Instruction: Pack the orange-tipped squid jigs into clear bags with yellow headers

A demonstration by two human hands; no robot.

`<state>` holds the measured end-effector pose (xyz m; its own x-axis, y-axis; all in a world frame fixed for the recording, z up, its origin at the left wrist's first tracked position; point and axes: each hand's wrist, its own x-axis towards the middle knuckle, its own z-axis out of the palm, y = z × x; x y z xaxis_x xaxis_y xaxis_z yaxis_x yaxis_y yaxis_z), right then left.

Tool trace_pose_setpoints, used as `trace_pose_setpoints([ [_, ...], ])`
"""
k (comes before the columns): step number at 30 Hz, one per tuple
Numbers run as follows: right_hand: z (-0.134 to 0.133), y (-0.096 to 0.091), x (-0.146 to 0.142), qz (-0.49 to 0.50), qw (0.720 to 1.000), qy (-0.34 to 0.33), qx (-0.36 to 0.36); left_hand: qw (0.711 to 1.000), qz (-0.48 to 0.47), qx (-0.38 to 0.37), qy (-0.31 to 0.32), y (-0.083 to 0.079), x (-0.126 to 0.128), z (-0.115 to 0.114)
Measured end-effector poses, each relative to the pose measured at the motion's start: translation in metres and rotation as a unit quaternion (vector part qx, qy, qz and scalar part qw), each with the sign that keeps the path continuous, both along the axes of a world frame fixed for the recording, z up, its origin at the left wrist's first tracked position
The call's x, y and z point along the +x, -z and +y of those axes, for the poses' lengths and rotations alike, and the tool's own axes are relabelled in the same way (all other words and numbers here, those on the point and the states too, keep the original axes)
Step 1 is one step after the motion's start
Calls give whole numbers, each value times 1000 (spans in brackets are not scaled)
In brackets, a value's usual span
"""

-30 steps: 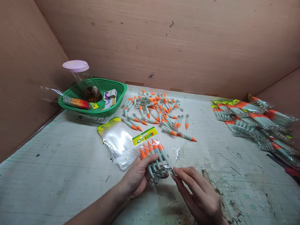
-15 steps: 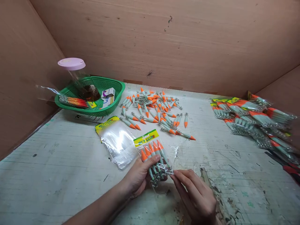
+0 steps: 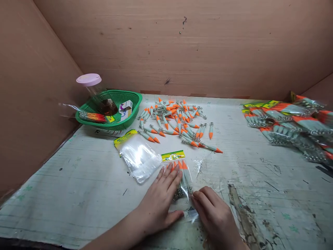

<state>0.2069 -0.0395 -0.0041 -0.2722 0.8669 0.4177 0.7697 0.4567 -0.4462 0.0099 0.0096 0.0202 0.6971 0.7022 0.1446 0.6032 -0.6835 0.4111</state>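
A clear plastic bag of fishing lures [image 3: 186, 175] with a yellow header lies on the table, its header pointing away from me. Inside are several pale lures with orange tips, their hooks towards me. My left hand [image 3: 160, 196] rests flat over the bag, fingers stretched out and thumb apart. At the bag's lower right edge, my right hand [image 3: 215, 215] has its fingers curled in a pinch on the plastic. Just left of it lies a stack of flat clear bags [image 3: 140, 161] with yellow headers. Beyond spreads a pile of loose lures [image 3: 179, 121].
A green basket [image 3: 130, 121] at the back left holds a lidded cup [image 3: 90, 80], a small box and packed lures. Filled lure packets [image 3: 299, 126] are heaped at the right. Cardboard walls [image 3: 208, 52] enclose the table.
The lure bag has gone from being held up in my left hand to lying on the table. My left hand has opened flat over it. My right hand stays at its lower right edge.
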Motion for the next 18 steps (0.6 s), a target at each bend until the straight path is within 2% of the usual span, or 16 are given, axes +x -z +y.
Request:
trace_pose_setpoints([
  [4,4,-2,2,-48,998,-23,28,1000,22,2,4,15,6,1],
  [11,19,-9,-14,-85,991,-35,101,999,27,-8,23,11,2,3],
  [18,24,-4,-22,-64,996,-33,52,997,50,0,56,12,-2,8],
])
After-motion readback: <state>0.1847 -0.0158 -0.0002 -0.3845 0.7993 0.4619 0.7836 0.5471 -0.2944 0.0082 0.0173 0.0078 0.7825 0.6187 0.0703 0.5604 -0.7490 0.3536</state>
